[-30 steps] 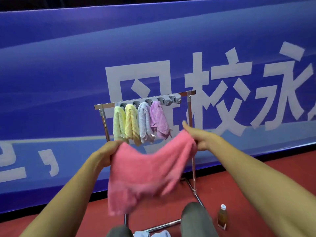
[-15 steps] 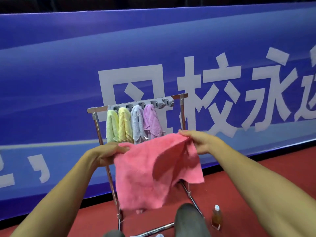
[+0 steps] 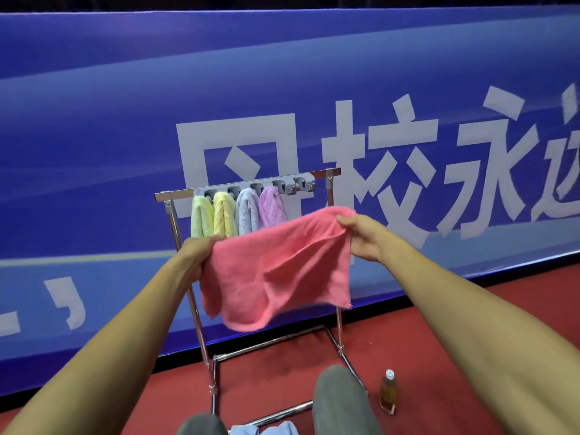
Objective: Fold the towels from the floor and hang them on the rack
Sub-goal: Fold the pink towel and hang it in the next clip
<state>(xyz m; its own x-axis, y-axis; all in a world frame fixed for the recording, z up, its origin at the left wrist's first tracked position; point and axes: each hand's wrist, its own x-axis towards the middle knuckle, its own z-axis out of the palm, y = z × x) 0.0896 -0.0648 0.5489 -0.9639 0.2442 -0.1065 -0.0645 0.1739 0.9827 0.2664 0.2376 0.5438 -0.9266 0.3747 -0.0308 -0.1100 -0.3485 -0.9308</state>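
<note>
A pink towel hangs stretched in the air between my hands, in front of the rack. My left hand pinches its upper left corner and my right hand grips its upper right corner. Behind it stands a small metal rack with a grey clip bar. Several folded towels hang there side by side: pale green, yellow, light blue-grey and lilac. The clips at the bar's right end hold nothing. A light blue towel lies on the floor at the bottom edge.
A blue banner wall with white characters runs right behind the rack. The floor is red. A small bottle of amber liquid stands on the floor by the rack's right foot. My knees show at the bottom.
My hands have spread apart and lifted, pulling the pink towel's top edge flatter and wider. The towel's hanging part has swung up and shortened. The view has shifted slightly.
</note>
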